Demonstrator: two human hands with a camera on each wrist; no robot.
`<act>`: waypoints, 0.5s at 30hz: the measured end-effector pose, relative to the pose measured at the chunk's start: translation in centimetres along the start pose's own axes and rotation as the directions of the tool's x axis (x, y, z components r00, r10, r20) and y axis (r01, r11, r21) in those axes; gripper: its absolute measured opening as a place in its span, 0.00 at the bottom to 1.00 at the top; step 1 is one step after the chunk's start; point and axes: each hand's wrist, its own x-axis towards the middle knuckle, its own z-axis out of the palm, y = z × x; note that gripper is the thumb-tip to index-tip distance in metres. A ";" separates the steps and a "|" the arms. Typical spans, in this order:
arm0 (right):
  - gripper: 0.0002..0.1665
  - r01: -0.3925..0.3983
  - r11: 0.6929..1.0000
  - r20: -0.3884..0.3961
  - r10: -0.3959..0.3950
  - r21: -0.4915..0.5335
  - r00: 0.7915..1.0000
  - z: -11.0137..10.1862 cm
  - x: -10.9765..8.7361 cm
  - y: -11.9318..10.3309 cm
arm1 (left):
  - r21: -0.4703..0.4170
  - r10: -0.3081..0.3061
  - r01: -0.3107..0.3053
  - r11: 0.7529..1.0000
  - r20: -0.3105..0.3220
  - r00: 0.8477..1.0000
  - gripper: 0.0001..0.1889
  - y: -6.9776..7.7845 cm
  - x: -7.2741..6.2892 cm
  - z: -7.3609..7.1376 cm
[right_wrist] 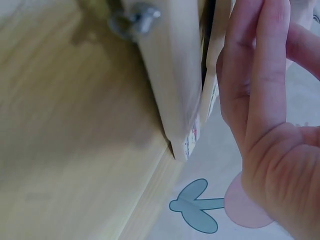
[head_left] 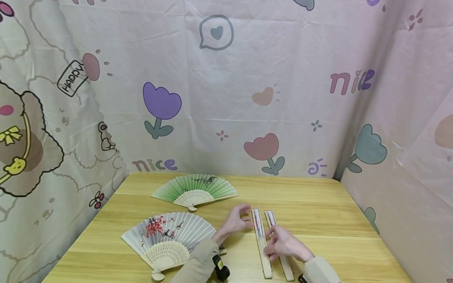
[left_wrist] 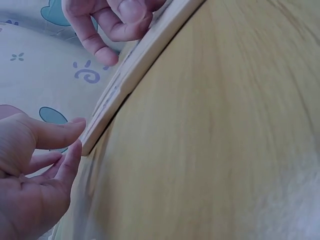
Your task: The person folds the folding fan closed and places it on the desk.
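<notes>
Two folded hand fans lie side by side on the table, the left folded fan (head_left: pixel 261 239) and the right folded fan (head_left: pixel 284 261). Beside the far end of the left one is my left hand (head_left: pixel 238 219), fingers loosely bent. In the left wrist view its thumb and fingertips come close to the fan's end; whether they touch I cannot tell. My right hand (head_left: pixel 284 243) is over the right folded fan, its fingertips reaching toward the left one's side. The right wrist view shows the right hand (right_wrist: pixel 270 100) with extended fingers and nothing gripped.
A spread green fan (head_left: pixel 198 190) lies at the back left of the wooden table (head_left: pixel 318 220). Nearer, a spread white fan (head_left: pixel 170 239) with red blossoms is partly covered by my left sleeve (head_left: pixel 199 263). Patterned cloth (head_left: pixel 219 78) hangs behind and along both sides.
</notes>
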 end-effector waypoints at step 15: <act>0.34 0.138 0.984 -0.027 -0.136 0.110 0.990 1.0 0.7 -1.4 | -0.044 0.095 -0.092 0.995 0.068 0.993 0.34 1.4 -0.8 -2.3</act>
